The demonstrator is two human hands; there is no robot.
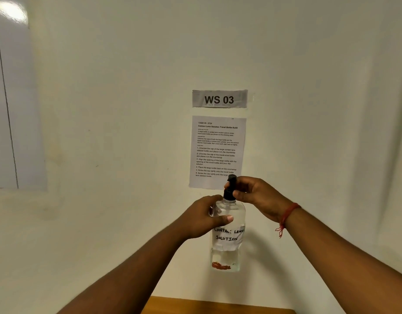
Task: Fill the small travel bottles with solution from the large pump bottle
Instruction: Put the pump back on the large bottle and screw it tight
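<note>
Opening step: the left hand (202,217) grips the bottle (228,234), held upright in mid-air at 6 o'clock of the instruction sheet (218,150), while the right hand (256,196) pinches its pump (230,188) at 12 o'clock, which likely needs unscrewing next.

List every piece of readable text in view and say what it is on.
"WS 03": grey sign on the wall.
"TASK ID: 3724" and "Contact Lens Solution Travel Bottle Refill": instruction sheet heading; its small intro print is too blurred.
"CONTACT LENS SOLUTION": handwritten label on the pump bottle.
</note>
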